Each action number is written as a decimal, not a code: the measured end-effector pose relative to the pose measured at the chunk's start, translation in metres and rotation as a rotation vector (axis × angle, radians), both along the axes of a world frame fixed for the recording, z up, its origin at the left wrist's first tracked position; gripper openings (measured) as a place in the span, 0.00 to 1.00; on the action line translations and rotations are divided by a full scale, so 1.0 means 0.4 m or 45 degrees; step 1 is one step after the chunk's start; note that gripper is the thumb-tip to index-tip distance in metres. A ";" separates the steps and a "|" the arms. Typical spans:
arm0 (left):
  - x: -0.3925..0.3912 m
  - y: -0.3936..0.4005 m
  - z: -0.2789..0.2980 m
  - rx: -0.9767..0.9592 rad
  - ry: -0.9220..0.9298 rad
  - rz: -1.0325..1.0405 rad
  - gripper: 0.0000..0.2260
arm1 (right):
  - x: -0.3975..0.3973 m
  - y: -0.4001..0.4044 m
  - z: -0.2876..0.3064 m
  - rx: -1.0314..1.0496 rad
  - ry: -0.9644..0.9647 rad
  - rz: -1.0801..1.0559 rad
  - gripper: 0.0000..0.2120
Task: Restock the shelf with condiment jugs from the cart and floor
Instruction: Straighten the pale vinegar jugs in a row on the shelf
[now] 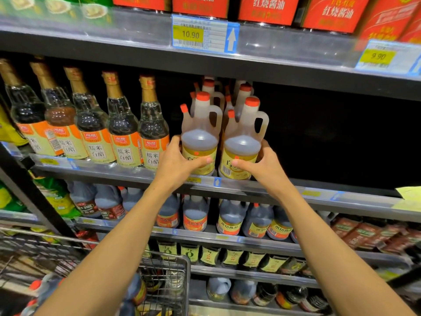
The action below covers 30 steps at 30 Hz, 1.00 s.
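Two pale vinegar jugs stand side by side at the front lip of the middle shelf (319, 197), and each hand takes one. The left hand (180, 163) wraps its grip around the left jug (200, 137), thumb across the yellow label and fingers curled behind at nine o'clock of the body. The right hand (262, 165) mirrors it on the right jug (242, 142), thumb on the label and fingers round the far side at three o'clock. Holding low on the bodies rather than by the handles likely lets both jugs slide back together without tipping.

More jugs of the same kind (227, 94) sit directly behind at twelve o'clock, so this pair seems meant as the front row. To three o'clock the shelf is dark and unfilled, the obvious place for further stock. Glass bottles (95, 124) fill the nine o'clock side. The wire cart (168, 279), at six o'clock, holds more containers, suggesting restocking is only partly done.
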<state>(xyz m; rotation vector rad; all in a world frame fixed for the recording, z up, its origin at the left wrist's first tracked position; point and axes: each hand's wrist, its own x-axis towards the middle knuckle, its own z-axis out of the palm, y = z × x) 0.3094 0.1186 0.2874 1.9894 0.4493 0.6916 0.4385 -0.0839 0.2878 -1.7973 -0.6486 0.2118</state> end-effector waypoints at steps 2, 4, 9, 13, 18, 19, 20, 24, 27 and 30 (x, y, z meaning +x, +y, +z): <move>-0.001 -0.001 0.001 0.002 -0.001 -0.006 0.32 | -0.002 -0.001 0.000 -0.007 0.001 -0.005 0.39; -0.001 -0.001 0.001 -0.005 0.013 -0.003 0.32 | -0.005 -0.002 0.001 -0.011 0.006 -0.005 0.39; -0.020 -0.012 0.005 0.001 0.073 -0.073 0.36 | -0.023 -0.012 0.014 -0.016 0.005 -0.006 0.39; -0.125 -0.018 0.001 0.026 0.101 -0.073 0.43 | -0.069 -0.040 0.013 -0.019 -0.114 -0.081 0.40; -0.341 0.000 -0.046 0.023 0.129 0.093 0.36 | -0.173 -0.074 -0.006 0.007 -0.279 -0.224 0.27; -0.388 -0.005 -0.056 0.003 0.142 0.116 0.35 | -0.200 -0.073 -0.008 0.002 -0.307 -0.189 0.24; -0.434 -0.010 -0.066 -0.021 0.163 0.144 0.34 | -0.228 -0.069 -0.010 -0.008 -0.328 -0.135 0.21; -0.603 -0.049 -0.094 -0.090 0.224 0.297 0.33 | -0.342 -0.026 -0.023 -0.137 -0.237 0.284 0.17; -0.710 -0.096 -0.120 -0.177 0.261 0.428 0.33 | -0.409 0.012 -0.061 -0.282 -0.251 0.594 0.16; -0.801 -0.170 -0.164 -0.239 0.323 0.582 0.32 | -0.468 0.037 -0.165 -0.521 -0.330 0.958 0.17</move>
